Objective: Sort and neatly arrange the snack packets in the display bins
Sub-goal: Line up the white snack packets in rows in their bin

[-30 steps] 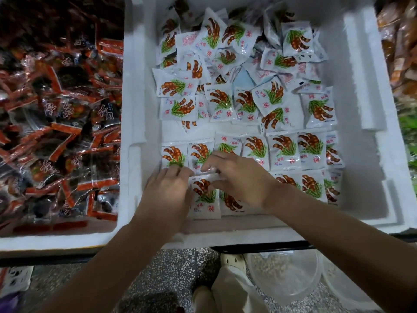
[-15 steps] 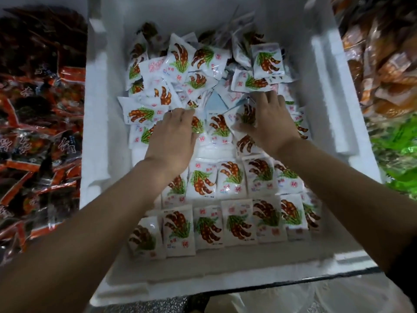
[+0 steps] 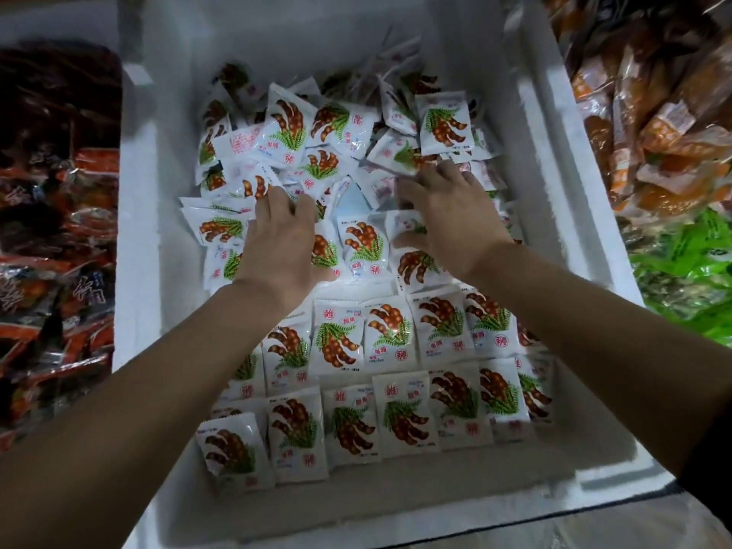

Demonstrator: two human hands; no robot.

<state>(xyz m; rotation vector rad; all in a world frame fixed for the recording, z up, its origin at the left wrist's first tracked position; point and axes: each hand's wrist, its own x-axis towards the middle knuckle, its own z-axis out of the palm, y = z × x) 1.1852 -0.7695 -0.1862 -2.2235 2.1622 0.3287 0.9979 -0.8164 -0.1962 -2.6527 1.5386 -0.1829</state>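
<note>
Left grip [image 3: 283,239] and right grip [image 3: 447,219] lie flat, holding nothing, on loose packets [image 3: 362,247]. Slide one (face up) back to the rows [image 3: 396,342] behind the grips.

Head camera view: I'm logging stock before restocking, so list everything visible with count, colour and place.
foam bin: one, white, centre.
arranged snack packets: two rows, white with brown-and-green print, near end of bin.
loose snack packets: many, same print, heaped at far end.
dark packets: many, red and black, left of the bin.
orange packets: many, orange, upper right.
green packets: several, green, right edge.
left hand: one, flat on heap's left side.
right hand: one, fingers spread on heap's right side.
</note>
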